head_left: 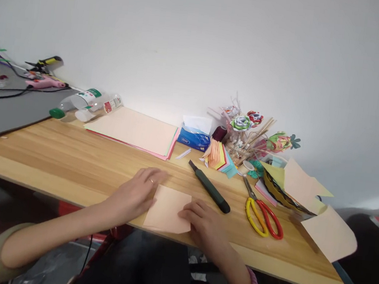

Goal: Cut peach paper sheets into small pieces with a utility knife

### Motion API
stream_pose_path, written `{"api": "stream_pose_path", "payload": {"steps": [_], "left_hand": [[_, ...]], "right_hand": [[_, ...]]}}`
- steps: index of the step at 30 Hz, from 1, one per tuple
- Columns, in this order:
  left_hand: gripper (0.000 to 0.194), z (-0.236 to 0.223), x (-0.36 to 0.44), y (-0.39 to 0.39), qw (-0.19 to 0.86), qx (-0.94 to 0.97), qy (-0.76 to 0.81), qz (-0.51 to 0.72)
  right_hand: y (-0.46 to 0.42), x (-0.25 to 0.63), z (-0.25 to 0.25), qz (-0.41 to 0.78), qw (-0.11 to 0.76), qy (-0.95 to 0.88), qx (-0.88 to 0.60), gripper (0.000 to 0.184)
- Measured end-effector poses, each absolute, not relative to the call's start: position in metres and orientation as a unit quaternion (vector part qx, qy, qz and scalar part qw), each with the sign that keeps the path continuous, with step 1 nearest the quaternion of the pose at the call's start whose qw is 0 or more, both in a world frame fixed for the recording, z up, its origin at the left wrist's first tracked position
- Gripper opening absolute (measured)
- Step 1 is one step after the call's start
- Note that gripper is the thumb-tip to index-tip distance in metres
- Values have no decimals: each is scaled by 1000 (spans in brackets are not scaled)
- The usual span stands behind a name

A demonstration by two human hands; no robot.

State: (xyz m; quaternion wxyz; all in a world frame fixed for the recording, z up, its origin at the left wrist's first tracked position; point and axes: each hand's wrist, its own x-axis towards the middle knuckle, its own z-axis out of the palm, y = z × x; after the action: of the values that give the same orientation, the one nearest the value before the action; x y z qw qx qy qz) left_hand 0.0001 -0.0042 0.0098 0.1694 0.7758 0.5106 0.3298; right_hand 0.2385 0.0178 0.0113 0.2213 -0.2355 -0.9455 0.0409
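A square sheet of pale peach paper (168, 209) lies flat at the table's front edge. My right hand (203, 221) pinches its right side, thumb on top and the other fingers curled. By the paper's left edge is my left hand (137, 193), fingers stretched out and slightly blurred, the thumb close to or touching the edge. Just beyond the paper rests a dark green utility knife (210, 187), lying diagonally. Farther right are scissors (261, 214) with one yellow and one red handle.
Large coloured sheets (132, 128) are stacked at the back left beside plastic bottles (84, 100). A blue tissue pack (194, 139), fanned coloured paper pieces (220, 157) and paper flowers (243, 122) stand along the wall. Paper scraps (331, 231) overhang the right edge. A pink glue gun (45, 82) lies far left.
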Motion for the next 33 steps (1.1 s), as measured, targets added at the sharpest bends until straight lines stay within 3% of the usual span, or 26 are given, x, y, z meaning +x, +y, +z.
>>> {"api": "stream_pose_path", "payload": {"steps": [5, 17, 24, 33], "left_hand": [[34, 9, -10, -6, 210, 892, 320, 240], [38, 3, -15, -25, 243, 847, 398, 254], [43, -15, -21, -32, 141, 883, 392, 214], [31, -33, -23, -36, -36, 902, 349, 253]], "right_hand": [[19, 244, 10, 94, 205, -939, -259, 41], [2, 254, 1, 160, 246, -892, -344, 30], [0, 251, 1, 117, 288, -890, -334, 31], [6, 259, -1, 51, 237, -921, -304, 34]]}}
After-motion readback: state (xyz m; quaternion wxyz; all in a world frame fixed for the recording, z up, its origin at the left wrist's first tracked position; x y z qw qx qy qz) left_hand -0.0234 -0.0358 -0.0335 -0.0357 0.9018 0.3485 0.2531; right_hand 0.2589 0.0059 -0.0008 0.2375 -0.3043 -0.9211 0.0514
